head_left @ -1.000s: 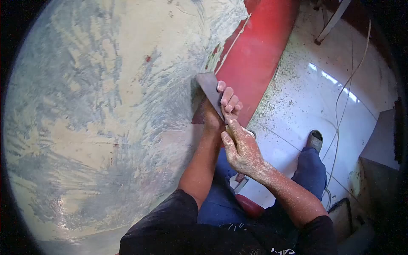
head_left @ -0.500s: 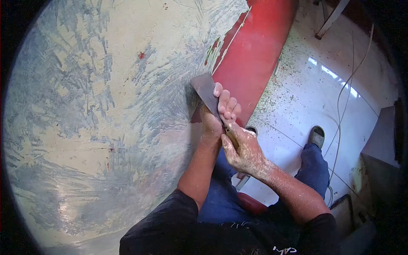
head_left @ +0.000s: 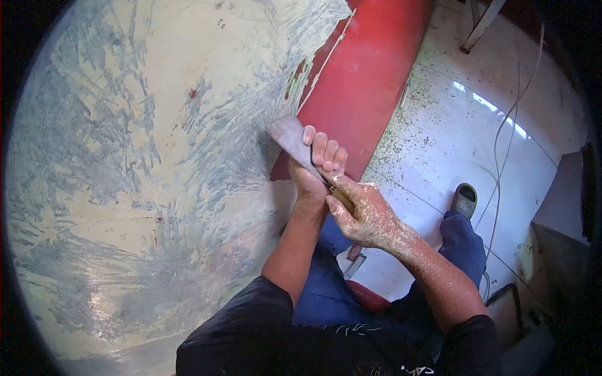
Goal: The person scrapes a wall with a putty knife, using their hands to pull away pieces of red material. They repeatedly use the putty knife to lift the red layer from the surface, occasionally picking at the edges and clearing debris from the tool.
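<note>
A scraper [head_left: 290, 139] with a wide, flat metal blade and a wooden handle is held between my two hands. My right hand [head_left: 370, 216], speckled with pale dust, is closed round the handle. Under and beside the blade, my left hand [head_left: 327, 155] has its fingers curled up at the blade's right edge; part of its palm is hidden. The blade's broad end lies over the edge of a large curved surface [head_left: 179, 144] covered in streaky cream and grey filler. Alongside that runs a smooth red band [head_left: 360, 81].
White floor tiles [head_left: 461, 135] on the right carry scattered greenish flakes. A cable [head_left: 498, 147] trails across them. A metal leg [head_left: 483, 26] stands at the top right, and a dark box-like object [head_left: 564, 197] is at the right edge. My shod foot [head_left: 464, 199] rests on the floor.
The view has shifted slightly, so the surface and red band sit further left. The scraper blade has tilted and looks lighter, and both hands keep their hold.
</note>
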### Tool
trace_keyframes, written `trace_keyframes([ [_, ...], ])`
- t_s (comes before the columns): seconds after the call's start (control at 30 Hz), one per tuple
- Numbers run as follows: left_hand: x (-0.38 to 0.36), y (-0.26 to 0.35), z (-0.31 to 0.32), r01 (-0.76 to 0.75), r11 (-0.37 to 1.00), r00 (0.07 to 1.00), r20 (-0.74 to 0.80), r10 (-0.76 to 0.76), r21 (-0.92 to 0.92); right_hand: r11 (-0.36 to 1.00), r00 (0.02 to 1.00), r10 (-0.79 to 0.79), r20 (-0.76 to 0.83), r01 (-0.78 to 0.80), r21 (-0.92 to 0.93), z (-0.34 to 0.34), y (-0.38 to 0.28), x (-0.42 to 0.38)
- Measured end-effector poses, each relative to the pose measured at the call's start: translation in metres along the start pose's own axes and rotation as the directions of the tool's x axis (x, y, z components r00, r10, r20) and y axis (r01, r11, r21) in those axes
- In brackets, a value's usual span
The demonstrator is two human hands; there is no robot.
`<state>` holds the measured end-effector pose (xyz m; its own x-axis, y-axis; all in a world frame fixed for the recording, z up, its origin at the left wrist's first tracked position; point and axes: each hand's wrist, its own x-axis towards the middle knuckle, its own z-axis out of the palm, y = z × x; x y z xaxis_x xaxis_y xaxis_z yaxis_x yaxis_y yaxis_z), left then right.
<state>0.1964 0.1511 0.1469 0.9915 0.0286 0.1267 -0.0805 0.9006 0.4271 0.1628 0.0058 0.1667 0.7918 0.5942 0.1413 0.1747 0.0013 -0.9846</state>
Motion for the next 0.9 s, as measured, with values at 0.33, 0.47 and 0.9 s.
trace_keyframes([
  [0.33,-0.004,0.003,0.0,-0.015,0.999,1.0,-0.005,0.015,0.048,0.998,1.0,0.018,0.019,-0.019,0.052,0.001,-0.002,0.004],
  [0.47,0.0,0.002,0.005,-0.016,0.998,0.996,-0.084,0.021,0.058,0.997,1.0,0.005,-0.011,-0.004,0.079,0.001,0.003,0.004],
  [0.9,0.007,0.003,0.004,-0.012,0.998,0.995,-0.096,0.017,0.054,0.995,0.996,0.085,0.041,-0.087,0.056,-0.005,0.001,0.008],
])
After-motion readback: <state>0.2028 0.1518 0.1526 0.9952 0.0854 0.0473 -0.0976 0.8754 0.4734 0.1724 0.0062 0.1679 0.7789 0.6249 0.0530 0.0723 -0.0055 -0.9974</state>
